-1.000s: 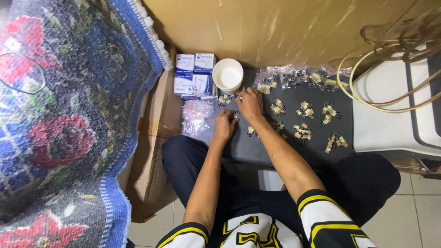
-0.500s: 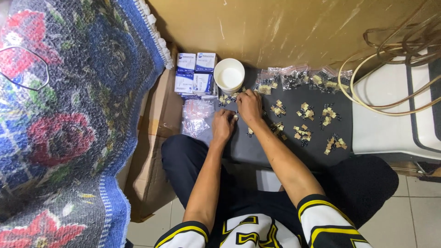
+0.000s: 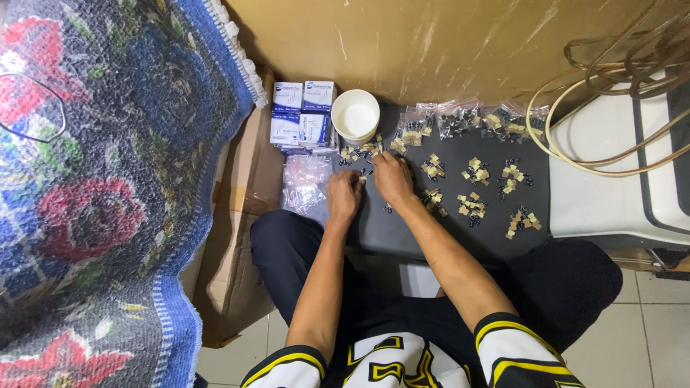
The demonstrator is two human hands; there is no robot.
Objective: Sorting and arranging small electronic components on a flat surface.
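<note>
Centre of frame: the left hand [image 3: 343,194] and right hand [image 3: 393,177] meet, fingers pinched together over small black-and-tan components [image 3: 363,172]; what each grasps cannot be told. About seven component piles [image 3: 475,171] lie centre right on a dark grey mat [image 3: 402,230]. Four bagged lots [image 3: 460,118] line its upper edge. One white cup [image 3: 356,117] and four blue-white boxes [image 3: 302,115] stand upper centre. A floral blanket [image 3: 108,165] fills the left; the floor is tiled.
</note>
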